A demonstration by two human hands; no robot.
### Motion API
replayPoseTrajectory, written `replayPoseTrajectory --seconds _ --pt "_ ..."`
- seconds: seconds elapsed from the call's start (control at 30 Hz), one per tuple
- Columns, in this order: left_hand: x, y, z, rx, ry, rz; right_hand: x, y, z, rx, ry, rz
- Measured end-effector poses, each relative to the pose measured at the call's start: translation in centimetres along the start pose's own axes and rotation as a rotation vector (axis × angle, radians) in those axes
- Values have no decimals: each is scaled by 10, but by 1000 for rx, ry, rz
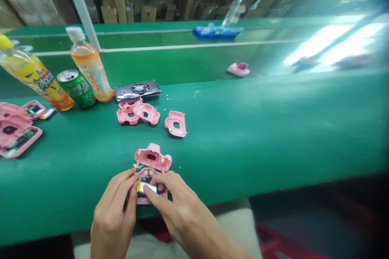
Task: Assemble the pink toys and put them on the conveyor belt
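A pink plastic housing [142, 201] lies opened on the green surface close to my body, its circuit parts partly covered by my fingers. Just beyond it is a pink shell [161, 161] with an oval hole, and thin wires show between the two. My left hand [115, 200] is closed along the housing's left side, fingertips at its upper left edge. With thumb and fingers my right hand [179, 198] grips a small silver battery [148, 187] with yellow tape at one end, over the inside of the housing.
Beyond my hands lie loose pink frames [147, 114] and a phone-like device [138, 90]. Two drink bottles [91, 68] flank a green can [77, 88]. More opened pink housings [21, 141] are at left. A blue tray [217, 31] and a pink part [238, 69] sit farther back.
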State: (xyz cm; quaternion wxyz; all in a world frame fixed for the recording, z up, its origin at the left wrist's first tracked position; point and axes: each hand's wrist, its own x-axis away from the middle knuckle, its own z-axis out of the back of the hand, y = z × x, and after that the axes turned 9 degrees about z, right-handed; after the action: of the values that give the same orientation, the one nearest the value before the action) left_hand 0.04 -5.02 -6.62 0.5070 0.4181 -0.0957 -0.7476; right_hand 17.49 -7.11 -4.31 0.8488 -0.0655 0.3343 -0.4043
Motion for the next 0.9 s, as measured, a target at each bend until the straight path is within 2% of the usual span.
replayPoseTrajectory --seconds 0.27,0.47,0.53,0.67,0.8,0.9 --pt "0 -3 2 8 -98 -16 -2 -4 0 16 -105 -82" --pt "8 -12 15 -80 -245 -183 -5 -1 18 -34 -235 -131" --pt "12 -15 19 -106 -268 -217 -1 1 18 16 -194 -114" --pt "16 -17 19 -98 -277 -177 10 8 7 143 -50 -47" --pt "14 -15 17 -49 -225 -171 15 12 -7 154 136 -89" --pt "12 -14 15 -31 -241 -155 22 10 -17 181 244 -116"
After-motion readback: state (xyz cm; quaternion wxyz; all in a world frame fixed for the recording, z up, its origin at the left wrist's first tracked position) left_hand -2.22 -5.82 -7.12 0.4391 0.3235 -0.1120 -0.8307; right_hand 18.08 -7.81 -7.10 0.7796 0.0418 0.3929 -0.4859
